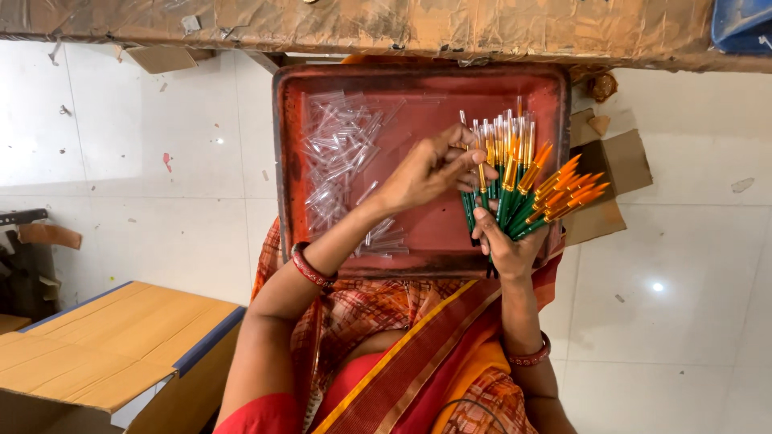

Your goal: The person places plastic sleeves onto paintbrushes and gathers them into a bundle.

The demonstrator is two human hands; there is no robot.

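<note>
tray (291, 161) on our lap, clear caps (338, 157) heaped at its 9 o'clock | right hand (508, 249) closed round fanned pens (523, 189) at 3 o'clock; we keep the tips spread | left hand (426, 173) pinches one tip; we seat the cap straight

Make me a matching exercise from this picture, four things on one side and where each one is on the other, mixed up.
1. left hand
2. right hand
3. clear caps
4. cardboard box

a. heaped in the red tray's left half
b. on the floor, lower left
c. fingertips on the fan's top
d. gripping the pens at their base

Pairs: 1-c, 2-d, 3-a, 4-b
</note>
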